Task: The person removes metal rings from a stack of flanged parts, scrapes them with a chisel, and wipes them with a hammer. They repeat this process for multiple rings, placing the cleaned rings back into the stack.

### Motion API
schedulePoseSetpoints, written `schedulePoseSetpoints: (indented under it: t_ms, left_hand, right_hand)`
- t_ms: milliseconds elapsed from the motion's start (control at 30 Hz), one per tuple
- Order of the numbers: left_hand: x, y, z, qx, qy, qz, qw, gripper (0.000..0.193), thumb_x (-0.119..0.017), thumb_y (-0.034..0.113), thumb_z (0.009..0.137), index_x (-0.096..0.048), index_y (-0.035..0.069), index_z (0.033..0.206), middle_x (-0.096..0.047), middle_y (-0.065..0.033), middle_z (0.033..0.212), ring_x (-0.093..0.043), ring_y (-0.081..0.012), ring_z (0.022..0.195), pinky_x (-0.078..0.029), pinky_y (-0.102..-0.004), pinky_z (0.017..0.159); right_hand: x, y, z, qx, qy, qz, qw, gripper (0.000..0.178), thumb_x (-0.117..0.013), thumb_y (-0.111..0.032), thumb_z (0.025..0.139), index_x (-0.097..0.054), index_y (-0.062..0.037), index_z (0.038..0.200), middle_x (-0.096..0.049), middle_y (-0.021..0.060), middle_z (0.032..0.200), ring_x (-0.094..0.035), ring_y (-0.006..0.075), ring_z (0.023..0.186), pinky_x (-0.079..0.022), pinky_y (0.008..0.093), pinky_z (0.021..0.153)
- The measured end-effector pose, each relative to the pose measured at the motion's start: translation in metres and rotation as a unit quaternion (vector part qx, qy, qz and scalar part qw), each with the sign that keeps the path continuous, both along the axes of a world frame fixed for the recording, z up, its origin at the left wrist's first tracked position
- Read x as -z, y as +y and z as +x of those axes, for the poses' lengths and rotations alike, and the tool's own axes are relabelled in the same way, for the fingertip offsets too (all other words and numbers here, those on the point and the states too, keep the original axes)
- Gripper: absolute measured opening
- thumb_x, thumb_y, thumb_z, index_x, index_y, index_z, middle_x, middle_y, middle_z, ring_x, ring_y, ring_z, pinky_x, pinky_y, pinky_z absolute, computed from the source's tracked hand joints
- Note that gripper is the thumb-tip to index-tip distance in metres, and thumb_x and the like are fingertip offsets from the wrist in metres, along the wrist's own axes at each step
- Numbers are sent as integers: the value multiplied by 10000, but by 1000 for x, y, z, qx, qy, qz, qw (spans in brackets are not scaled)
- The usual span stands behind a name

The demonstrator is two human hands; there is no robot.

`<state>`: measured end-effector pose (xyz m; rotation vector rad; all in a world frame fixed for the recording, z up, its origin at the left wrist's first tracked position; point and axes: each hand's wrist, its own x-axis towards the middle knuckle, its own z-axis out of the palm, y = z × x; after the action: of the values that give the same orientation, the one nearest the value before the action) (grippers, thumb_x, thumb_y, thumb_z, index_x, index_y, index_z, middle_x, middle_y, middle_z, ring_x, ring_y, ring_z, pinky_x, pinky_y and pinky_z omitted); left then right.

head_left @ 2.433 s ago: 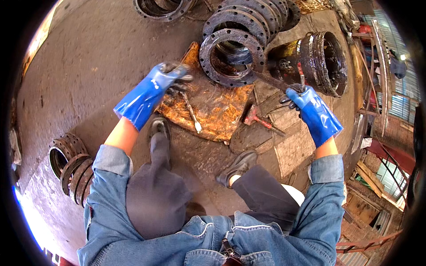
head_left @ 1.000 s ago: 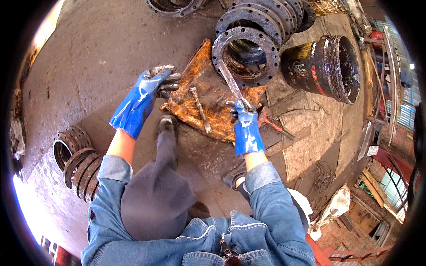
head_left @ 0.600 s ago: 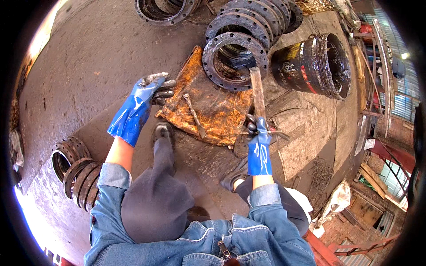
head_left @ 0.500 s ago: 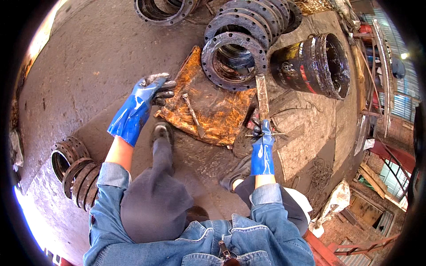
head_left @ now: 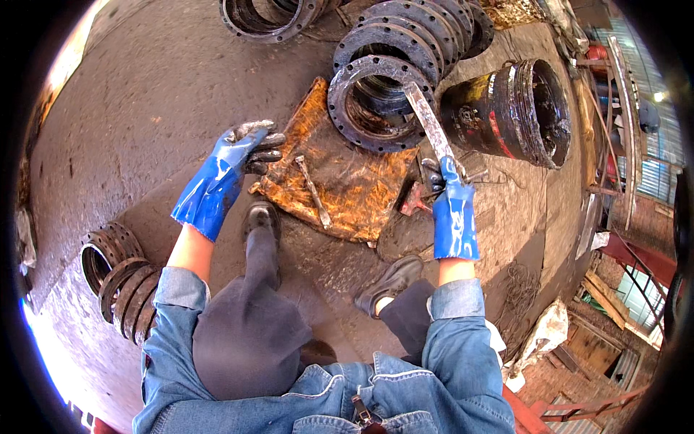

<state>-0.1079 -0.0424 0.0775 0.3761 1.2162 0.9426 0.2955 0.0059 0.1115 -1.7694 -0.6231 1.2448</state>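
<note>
My right hand (head_left: 454,195), in a blue rubber glove, is closed around a long flat bar (head_left: 431,123) with a pale, stained face. The bar slants up and left, its tip over the right rim of a dark bolt-holed flange ring (head_left: 338,101). I cannot tell whether they touch. My left hand (head_left: 242,155), in a matching glove with blackened fingers, hovers at the left edge of a grimy orange sheet (head_left: 354,199). Its fingers are stretched out and hold nothing. A short metal tool (head_left: 312,189) lies on the sheet. Beside the sheet is a red tool (head_left: 414,200), partly hidden.
More flange rings (head_left: 426,22) lean in a row behind the front one. A tar-smeared black bucket (head_left: 481,112) lies on its side at the right. Further rings (head_left: 134,296) stand at the left, others (head_left: 285,32) at the top. My shoes (head_left: 387,281) flank the sheet's near edge.
My right hand has moved away from me and slightly right. The bar has swung from nearly straight to slanting left, its tip now over the ring. My left hand has barely moved.
</note>
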Motion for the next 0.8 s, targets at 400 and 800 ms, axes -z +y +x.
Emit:
schedulePoseSetpoints:
  t_ms: [400, 800]
  left_hand:
    - [-19, -4, 6, -21, 7, 3, 1000, 353, -558, 277, 995, -576, 76, 1285, -705, -108, 1128, -698, -177, 859, -538, -280, 626]
    - [-7, -1, 2, -23, -15, 10, 1000, 351, -564, 288, 994, -586, 76, 1273, -701, -113, 1124, -704, -178, 858, -559, -275, 632]
  right_hand:
    - [-81, 68, -62, -369, -321, 67, 869, 397, -635, -364, 919, -713, 2, 1049, -692, 64, 774, -538, 121, 623, -423, 285, 572]
    - [-56, 36, -50, -332, -66, -2, 941, 350, -586, -318, 948, -671, -25, 1120, -692, -1, 848, -445, 33, 623, -337, 203, 536]
